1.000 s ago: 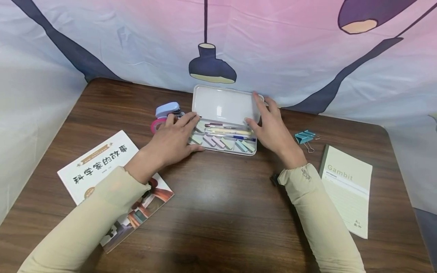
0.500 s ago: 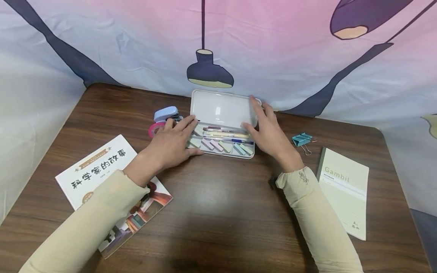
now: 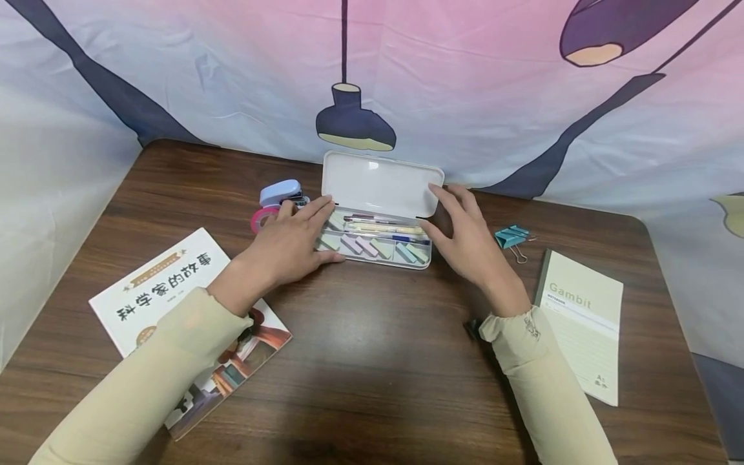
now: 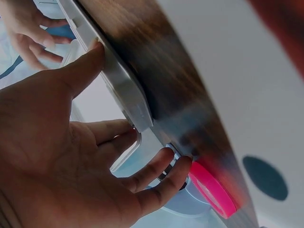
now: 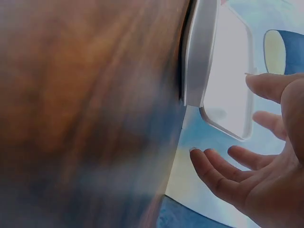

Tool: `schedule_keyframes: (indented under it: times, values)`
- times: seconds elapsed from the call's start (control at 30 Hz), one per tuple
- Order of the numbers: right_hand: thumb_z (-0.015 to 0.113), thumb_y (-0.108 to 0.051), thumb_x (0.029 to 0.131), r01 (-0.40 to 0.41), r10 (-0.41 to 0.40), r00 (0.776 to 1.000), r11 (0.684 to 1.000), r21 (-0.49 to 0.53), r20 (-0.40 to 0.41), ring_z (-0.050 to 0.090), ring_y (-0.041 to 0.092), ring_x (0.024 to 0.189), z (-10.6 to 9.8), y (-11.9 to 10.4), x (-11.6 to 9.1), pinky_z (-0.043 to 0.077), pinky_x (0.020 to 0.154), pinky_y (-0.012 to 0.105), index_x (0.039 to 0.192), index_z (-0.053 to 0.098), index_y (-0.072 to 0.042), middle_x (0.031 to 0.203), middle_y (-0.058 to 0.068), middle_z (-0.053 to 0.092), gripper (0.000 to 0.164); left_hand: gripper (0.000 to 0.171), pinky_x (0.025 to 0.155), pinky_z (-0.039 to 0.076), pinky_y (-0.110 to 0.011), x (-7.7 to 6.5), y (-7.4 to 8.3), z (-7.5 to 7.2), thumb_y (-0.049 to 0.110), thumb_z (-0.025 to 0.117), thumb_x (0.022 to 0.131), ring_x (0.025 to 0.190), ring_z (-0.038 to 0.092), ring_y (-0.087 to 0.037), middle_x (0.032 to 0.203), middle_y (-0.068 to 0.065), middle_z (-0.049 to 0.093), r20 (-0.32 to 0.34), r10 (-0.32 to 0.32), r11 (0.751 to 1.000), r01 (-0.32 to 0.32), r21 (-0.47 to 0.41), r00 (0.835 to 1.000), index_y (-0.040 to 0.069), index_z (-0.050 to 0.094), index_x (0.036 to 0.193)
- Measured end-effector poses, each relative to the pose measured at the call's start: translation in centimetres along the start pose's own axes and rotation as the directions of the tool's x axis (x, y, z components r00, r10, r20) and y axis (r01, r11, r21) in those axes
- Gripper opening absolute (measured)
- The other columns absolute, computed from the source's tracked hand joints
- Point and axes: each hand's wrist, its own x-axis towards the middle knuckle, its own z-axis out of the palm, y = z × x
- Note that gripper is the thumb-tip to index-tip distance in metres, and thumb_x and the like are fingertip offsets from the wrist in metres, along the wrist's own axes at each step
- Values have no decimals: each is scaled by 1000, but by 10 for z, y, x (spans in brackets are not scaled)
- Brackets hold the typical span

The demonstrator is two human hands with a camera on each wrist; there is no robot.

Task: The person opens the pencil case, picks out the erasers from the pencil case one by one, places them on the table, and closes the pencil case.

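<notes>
A white pencil case [image 3: 383,262] lies at the back middle of the table, its lid [image 3: 378,184] tipped back. Several pens [image 3: 383,228] and pastel blocks [image 3: 366,245] fill its compartments. My left hand [image 3: 285,248] grips the case's left end; in the left wrist view its thumb [image 4: 88,64] presses the front wall and a finger touches the end corner. Beside the case's right end, my right hand [image 3: 473,248] is spread with nothing in it. The right wrist view has its fingers [image 5: 218,178] loosely bent and apart from the lid.
Left of the case are a blue stapler [image 3: 280,192] and a pink tape roll [image 3: 259,221], partly behind the left hand. A book [image 3: 151,271] lies under the left forearm. Teal binder clips [image 3: 510,236] and a notebook [image 3: 587,323] lie at right. A printed cloth [image 3: 465,77] hangs behind.
My right hand has come off the lid and drawn slightly back to the right. The lid stays tipped back, and my left hand keeps its place on the case.
</notes>
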Motion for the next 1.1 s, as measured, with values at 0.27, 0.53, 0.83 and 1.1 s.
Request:
schedule_keyframes:
  times: [0.27,0.53,0.83,1.1]
  values:
    - [76,-27,112,26,-26,999,1000,-15,-23,41,48,167,1,-1,-24,43,130,70,157,71,-13,182,20,39,47,100,108,56,-73,-9,16,-22,57,77,107,143,47,-53,192,-11,28,65,-37,999,38,-7,997,10,30,182]
    - [78,-23,109,37,-37,999,999,-23,-6,43,48,166,7,-4,-35,42,132,67,140,82,-8,177,19,49,35,99,112,52,-77,-10,13,-24,59,76,107,145,45,-53,192,-9,29,69,-50,999,51,-17,996,12,32,182]
    - [76,-18,108,14,-12,998,999,-40,60,38,52,168,7,-4,-34,26,141,70,133,85,-5,175,23,51,29,99,114,51,-77,-5,12,-21,59,75,108,146,44,-54,193,-10,26,79,-37,999,39,-24,996,12,29,183]
    - [76,-15,106,8,-2,995,998,-64,98,38,51,168,8,-1,-31,37,137,67,130,85,-4,174,24,51,28,99,109,55,-74,-5,15,-21,57,77,106,140,47,-51,191,-11,29,67,-26,999,27,-16,997,11,32,181]
